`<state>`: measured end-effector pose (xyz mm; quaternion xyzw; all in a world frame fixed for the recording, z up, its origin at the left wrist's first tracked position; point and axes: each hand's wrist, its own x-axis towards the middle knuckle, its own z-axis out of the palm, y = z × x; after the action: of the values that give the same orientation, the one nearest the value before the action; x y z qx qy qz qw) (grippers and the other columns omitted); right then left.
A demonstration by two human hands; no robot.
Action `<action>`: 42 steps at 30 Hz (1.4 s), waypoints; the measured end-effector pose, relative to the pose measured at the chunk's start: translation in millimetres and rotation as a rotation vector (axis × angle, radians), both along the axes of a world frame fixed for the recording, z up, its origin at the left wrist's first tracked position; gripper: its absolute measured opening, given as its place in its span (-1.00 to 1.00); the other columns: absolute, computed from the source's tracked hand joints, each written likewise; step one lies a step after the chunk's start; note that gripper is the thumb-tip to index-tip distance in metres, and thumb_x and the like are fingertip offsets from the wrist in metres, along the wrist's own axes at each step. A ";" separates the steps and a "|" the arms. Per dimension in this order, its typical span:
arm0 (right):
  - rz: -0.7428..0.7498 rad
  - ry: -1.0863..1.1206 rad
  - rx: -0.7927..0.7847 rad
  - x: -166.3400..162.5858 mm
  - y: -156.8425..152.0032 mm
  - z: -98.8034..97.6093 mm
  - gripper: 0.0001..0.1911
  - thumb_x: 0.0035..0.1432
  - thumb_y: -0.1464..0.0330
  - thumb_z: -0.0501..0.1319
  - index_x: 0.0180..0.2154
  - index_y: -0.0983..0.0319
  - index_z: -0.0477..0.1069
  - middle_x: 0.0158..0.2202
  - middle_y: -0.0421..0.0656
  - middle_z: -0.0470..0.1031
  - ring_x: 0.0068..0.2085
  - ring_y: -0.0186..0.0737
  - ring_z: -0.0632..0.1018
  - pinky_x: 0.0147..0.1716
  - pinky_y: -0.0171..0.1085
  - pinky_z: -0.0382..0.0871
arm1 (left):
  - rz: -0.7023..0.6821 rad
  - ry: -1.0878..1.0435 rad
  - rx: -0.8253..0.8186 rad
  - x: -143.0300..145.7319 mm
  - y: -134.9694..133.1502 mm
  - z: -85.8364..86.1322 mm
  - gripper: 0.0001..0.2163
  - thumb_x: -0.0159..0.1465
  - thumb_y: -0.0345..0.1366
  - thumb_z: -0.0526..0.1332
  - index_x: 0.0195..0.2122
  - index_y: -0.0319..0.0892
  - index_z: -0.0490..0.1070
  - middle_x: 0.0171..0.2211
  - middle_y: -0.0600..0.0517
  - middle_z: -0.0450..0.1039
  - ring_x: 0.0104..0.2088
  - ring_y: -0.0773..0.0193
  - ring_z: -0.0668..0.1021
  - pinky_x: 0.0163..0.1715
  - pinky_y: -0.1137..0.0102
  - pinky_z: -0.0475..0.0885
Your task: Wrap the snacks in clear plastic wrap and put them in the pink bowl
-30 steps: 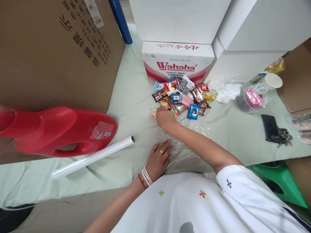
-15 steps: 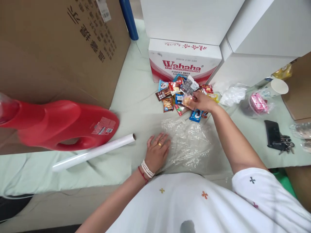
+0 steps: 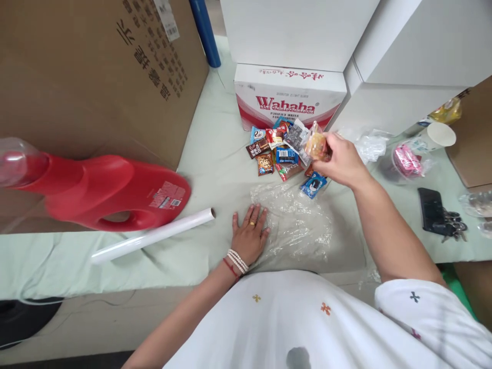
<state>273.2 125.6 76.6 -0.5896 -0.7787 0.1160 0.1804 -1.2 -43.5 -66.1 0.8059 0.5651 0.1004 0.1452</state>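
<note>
My right hand (image 3: 342, 160) is closed on a small snack in a clear wrapper (image 3: 317, 144), brownish-orange inside, held just over the right side of the snack pile. The pile holds several small wrapped snacks, among them a cookie packet (image 3: 265, 164), a brown cocoa packet (image 3: 259, 148), a red packet (image 3: 275, 137), a grey packet (image 3: 296, 134) and a blue packet (image 3: 314, 184) at its front. My left hand (image 3: 249, 233) lies flat on the cloth, fingers spread, at the left edge of a crumpled clear plastic bag (image 3: 295, 225).
A Wahaha carton (image 3: 288, 97) stands right behind the snacks. To the left are a large red bottle (image 3: 115, 189), a white roll (image 3: 154, 237) and a tall brown carton (image 3: 96, 72). On the right lie a paper cup (image 3: 442, 134), a pink-filled clear cup (image 3: 407, 163) and keys with a black case (image 3: 432, 207).
My right hand has lifted the clear-wrapped snack from the pile and moved slightly right. The blue packet at the front has shifted a little. My left hand stays flat on the cloth.
</note>
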 end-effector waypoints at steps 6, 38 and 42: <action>0.345 -0.316 -0.416 -50.7 -90.8 -22.9 -0.68 0.06 0.39 0.30 -0.10 0.25 0.44 -0.14 -0.02 0.50 -0.18 -0.06 0.54 -0.28 -0.24 0.31 | 0.031 0.051 -0.033 -1.1 -0.9 2.1 -0.49 0.47 -0.15 -0.02 0.44 -0.05 0.15 0.47 -0.13 0.04 0.47 -0.08 0.13 0.37 -0.33 -0.28; 0.275 0.391 -0.457 51.0 -209.0 -98.2 -0.73 0.45 0.22 0.08 -0.18 0.17 0.51 -0.26 -0.09 0.56 -0.21 -0.16 0.55 -0.16 -0.20 0.42 | -0.444 -0.492 -0.219 -71.1 19.0 21.4 -0.80 0.43 -0.28 0.09 -0.18 -0.12 0.52 -0.16 -0.09 0.64 0.02 0.15 0.61 0.08 0.21 0.46; 0.033 0.386 -0.493 56.1 -162.8 -92.1 -0.64 0.40 0.08 0.10 -0.17 0.19 0.51 -0.28 -0.13 0.58 -0.27 -0.19 0.56 -0.24 -0.27 0.39 | -0.212 -0.444 -0.209 -53.0 68.0 27.2 -0.75 0.41 -0.18 0.08 -0.25 -0.13 0.53 -0.19 -0.09 0.62 -0.15 0.13 0.62 -0.06 0.22 0.51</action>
<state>329.3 -37.3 -15.5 -0.5699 -0.6880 0.4140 0.1746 -54.2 24.4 -38.9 0.7995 0.4390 0.2002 0.3578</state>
